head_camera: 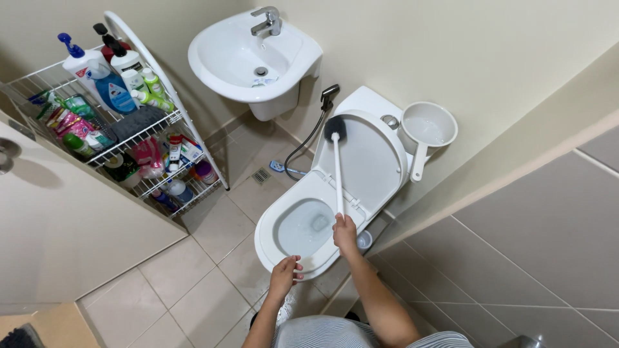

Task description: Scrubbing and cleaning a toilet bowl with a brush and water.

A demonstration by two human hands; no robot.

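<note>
**Two hands at an open toilet, one gripping a brush**

Several plastic bottles crowd the top tier of a white wire rack (129,122) at far left: pump dispensers, a blue bottle, small green-capped ones, with packets and tubes on the lower shelves. The open wire keeps everything visible and lets water drain through. To its right, a glossy white ceramic basin (255,58) hangs on the wall with a chrome tap at its back edge. Below it, beige floor tiles (213,245) slope toward a small drain grate.

The left hand (284,274) hovers just above the front rim of the toilet bowl (303,229), fingers loosely curled and holding nothing. The right hand (345,233) is closed around the lower end of the toilet brush (337,164), whose thin white handle runs straight up to a dark bristle head pressed against the underside of the raised lid (367,154). That upright hold keeps the bristles flat on the smooth plastic. A bidet sprayer hose (309,138) dangles beside the tank. On the cistern top rests a round white plastic dipper (427,127), handle hanging down.
</note>
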